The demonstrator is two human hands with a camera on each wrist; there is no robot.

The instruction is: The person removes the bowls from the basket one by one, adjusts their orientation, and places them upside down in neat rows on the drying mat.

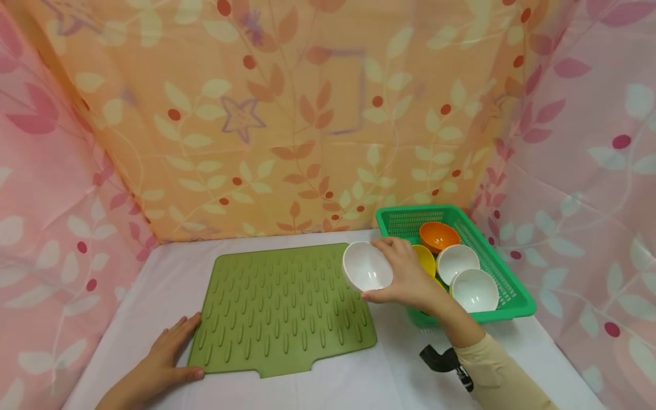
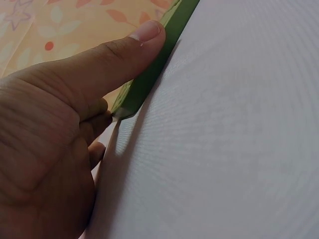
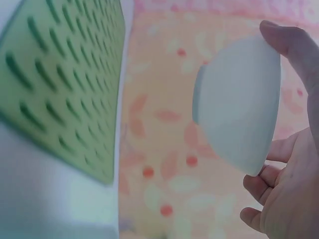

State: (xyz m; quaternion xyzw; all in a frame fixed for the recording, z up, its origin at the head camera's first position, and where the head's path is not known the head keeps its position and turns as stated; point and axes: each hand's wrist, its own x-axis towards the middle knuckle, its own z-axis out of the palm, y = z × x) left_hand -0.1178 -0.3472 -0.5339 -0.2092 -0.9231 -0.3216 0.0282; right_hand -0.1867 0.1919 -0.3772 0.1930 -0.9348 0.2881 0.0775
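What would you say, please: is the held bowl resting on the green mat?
No, the right hand holds the white bowl in the air, apart from the green mat.

White-covered tbl (image 1: 359,376) w/ olive-grn mat (image 1: 279,307) L, grn bskt (image 1: 517,310) R

ridged olive-green mat (image 1: 282,310): 1 | green plastic basket (image 1: 517,310): 1 | round white bowls (image 1: 368,269): 3 visible | orange bowl (image 1: 439,238): 1 | yellow bowls (image 1: 424,261): 1 or more
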